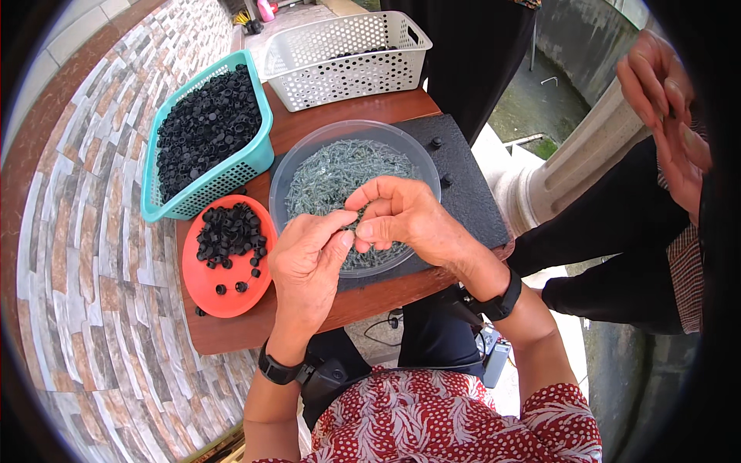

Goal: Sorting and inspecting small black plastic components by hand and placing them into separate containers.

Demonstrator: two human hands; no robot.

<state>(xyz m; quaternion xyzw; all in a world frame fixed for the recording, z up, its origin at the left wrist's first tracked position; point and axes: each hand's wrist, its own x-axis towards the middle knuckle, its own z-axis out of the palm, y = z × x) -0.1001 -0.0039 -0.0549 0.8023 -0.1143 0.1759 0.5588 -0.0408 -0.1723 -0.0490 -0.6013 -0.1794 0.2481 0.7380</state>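
Note:
My left hand (305, 262) and my right hand (405, 220) meet over a round clear tub (427, 158). Thumb and forefinger of each are pinched close together. A tiny dark bit shows between the fingertips, too small and covered to name. Inside the tub lies a heap of small grey-green screw-like pieces (336, 166). Left of my hands is an orange-red plate (204, 282) with a pile of small black caps (228, 231) on it; a few lie apart near its front.
A turquoise basket (266, 135) full of black caps stands behind the plate. Beyond is a white perforated basket (347, 81) with dark pieces inside. Two black caps sit on a dark mat (471, 185) over the wooden table (231, 336). Another person's hands (664, 108) show at right.

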